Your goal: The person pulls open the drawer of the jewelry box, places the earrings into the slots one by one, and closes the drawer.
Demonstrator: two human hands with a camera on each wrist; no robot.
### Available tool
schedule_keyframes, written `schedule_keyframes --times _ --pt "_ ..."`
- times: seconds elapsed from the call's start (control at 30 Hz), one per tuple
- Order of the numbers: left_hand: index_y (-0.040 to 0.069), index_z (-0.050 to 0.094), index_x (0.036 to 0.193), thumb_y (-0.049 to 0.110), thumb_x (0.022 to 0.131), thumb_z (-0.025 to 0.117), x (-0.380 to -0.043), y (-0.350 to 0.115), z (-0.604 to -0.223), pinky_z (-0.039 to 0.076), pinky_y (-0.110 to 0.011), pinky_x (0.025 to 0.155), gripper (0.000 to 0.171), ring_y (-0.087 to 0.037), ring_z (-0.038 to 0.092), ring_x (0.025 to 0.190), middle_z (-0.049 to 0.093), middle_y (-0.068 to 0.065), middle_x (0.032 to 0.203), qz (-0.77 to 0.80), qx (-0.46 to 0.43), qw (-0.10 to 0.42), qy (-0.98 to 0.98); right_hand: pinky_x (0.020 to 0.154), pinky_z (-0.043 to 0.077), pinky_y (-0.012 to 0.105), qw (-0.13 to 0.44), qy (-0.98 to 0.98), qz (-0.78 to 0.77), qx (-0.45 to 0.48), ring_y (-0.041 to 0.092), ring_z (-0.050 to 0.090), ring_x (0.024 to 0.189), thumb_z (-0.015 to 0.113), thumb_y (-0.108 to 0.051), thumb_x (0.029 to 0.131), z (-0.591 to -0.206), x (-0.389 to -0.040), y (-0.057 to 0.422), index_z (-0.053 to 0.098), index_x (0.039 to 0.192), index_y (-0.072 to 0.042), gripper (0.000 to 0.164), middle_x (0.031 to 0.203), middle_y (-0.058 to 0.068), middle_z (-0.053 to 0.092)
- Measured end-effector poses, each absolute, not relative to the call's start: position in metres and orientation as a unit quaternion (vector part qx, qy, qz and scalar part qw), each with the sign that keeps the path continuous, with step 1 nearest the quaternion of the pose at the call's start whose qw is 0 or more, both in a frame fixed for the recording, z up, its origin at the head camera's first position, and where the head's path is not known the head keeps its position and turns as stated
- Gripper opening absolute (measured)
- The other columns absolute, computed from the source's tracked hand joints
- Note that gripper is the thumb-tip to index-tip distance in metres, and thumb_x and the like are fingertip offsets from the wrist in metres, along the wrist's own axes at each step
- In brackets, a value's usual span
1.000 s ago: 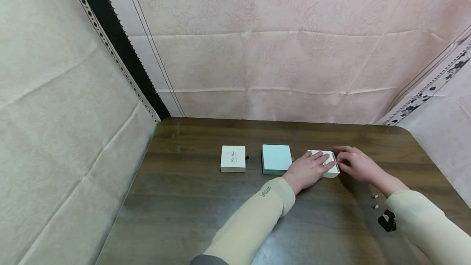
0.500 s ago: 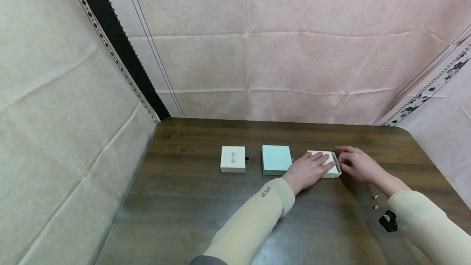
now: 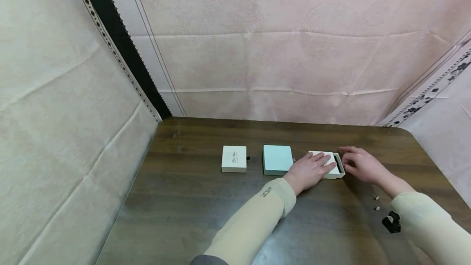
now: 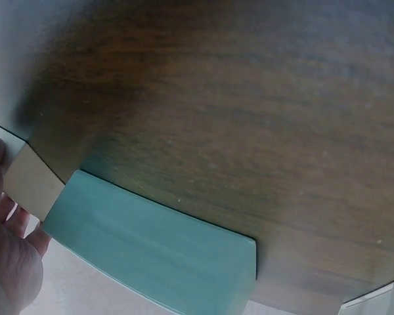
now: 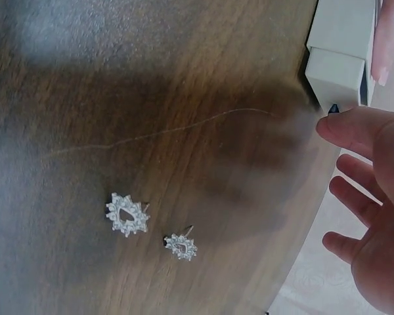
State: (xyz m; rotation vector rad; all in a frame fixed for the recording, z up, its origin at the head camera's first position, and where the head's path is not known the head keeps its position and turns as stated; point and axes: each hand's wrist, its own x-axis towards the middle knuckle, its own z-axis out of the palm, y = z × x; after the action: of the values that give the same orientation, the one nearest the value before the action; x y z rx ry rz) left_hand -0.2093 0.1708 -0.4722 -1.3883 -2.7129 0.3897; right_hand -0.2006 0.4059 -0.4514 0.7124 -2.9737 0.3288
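A white drawer-style jewelry box lies on the table with its inner tray partly out to the right, a dark interior visible. My left hand rests over the box's outer sleeve, fingers spread and fairly straight. At the tray's end, the thumb and forefinger of my right hand pinch a small black pull tab; the other fingers are loosely bent. Two heart-shaped stud earrings with clear stones, a larger one and a smaller-looking one, lie on the wood near my right forearm.
Left of the worked box stands a light-blue box, close to my left wrist. Farther left is another white box with printed text and a black tab. Patterned cloth hangs behind the brown wooden table.
The tray has slid out rightward from its sleeve, following my right hand. My left hand has stayed on the box. The view has shifted very slightly.
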Motion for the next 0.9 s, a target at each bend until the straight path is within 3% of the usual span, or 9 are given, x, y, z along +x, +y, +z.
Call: schedule_keyframes --times 0.9 --pt "0.039 0.025 0.171 0.037 0.119 0.036 -0.2095 0.1696 -0.4689 0.028 -0.029 0.128 0.053 -0.009 0.024 0.162 0.025 0.010 0.177 0.123 -0.457 0.040 -0.880 0.093 0.049 0.071 0.033 -0.969 0.082 0.229 0.061 0.062 0.113 0.080 0.000 0.086 -0.4459 -0.2019 0.4138 0.068 0.079 -0.014 0.019 0.134 0.036 0.063"
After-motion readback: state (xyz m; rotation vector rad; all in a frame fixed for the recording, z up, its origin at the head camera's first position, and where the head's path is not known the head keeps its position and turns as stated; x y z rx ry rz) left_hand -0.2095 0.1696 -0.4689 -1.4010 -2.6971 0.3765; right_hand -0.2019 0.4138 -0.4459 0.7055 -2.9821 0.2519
